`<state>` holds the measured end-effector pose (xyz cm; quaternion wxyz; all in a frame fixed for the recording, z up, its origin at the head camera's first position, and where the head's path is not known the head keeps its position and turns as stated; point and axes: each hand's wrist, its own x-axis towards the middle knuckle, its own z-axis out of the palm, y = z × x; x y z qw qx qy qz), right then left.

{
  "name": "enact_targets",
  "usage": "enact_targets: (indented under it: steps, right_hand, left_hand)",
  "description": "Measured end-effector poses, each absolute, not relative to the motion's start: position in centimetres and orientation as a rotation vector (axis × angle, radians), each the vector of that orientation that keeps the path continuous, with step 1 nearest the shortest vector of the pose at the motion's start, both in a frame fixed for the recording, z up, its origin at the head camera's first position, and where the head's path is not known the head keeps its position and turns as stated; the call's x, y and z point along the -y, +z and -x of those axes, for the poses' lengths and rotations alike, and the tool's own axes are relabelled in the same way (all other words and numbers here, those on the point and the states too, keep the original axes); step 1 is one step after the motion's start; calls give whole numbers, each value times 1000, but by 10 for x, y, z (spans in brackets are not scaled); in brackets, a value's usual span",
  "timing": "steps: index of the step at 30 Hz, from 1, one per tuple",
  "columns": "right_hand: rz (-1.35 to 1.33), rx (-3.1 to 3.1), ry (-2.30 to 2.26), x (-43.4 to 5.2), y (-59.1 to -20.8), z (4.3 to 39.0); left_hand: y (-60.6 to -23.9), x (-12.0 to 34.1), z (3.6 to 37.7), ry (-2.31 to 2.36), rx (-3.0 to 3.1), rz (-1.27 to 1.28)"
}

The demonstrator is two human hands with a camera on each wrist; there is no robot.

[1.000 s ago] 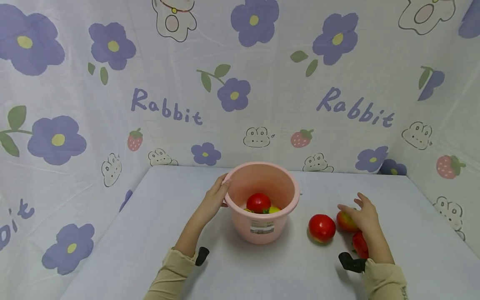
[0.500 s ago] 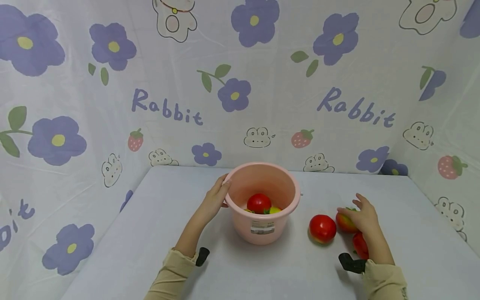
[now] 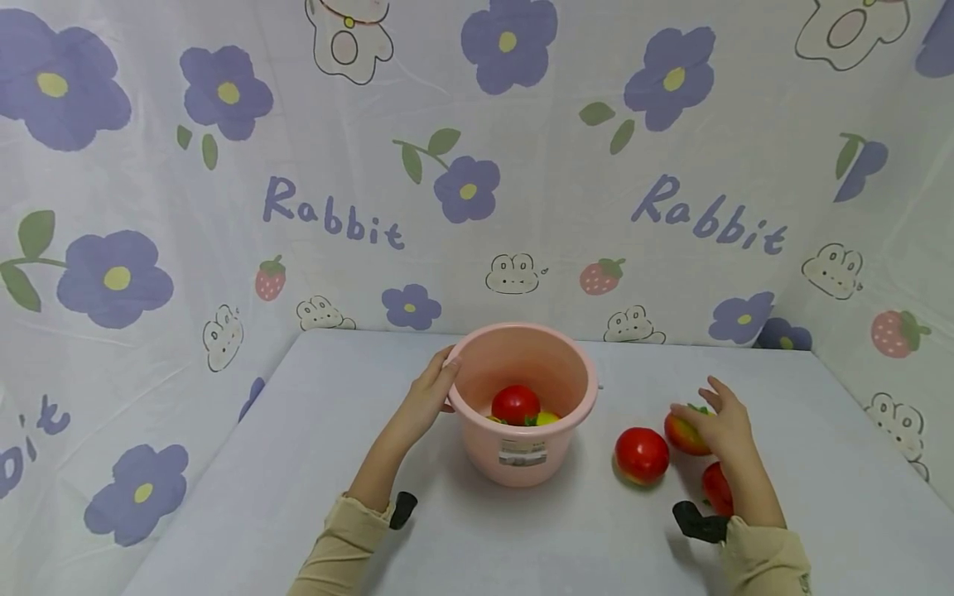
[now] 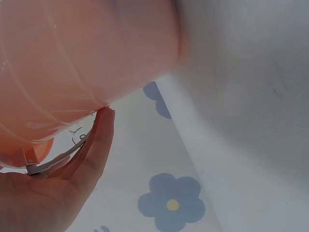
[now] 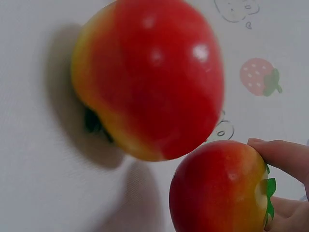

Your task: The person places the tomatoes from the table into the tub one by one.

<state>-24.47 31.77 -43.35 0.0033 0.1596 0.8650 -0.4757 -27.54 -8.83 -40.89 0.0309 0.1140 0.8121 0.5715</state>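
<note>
Left hand (image 3: 426,396) holds rim of pink bucket (image 3: 522,463), fingers curled. Right hand (image 3: 721,429) pinches red tomato (image 3: 684,434) on table (image 3: 313,463); another tomato (image 3: 641,455) beside it.

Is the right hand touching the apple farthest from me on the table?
Touching. The right wrist view shows the fingers pressed against the apple; the head view shows the right hand curled over it.

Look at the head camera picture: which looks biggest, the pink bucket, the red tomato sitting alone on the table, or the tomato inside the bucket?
1. pink bucket
2. lone tomato
3. tomato in the bucket, only slightly smaller, and farther away, so unsure.
</note>
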Motion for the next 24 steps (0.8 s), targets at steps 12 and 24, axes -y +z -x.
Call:
enact_targets:
  steps: [12,24]
  right_hand:
    - [-428,-2753,-1584,-303,-407,247]
    - [-296,-2815,-1655,-282,-374,247]
  left_hand:
    - [-408,86,275,1742,-2533,-334]
    - [-410,87,276,1751,-2519,-339]
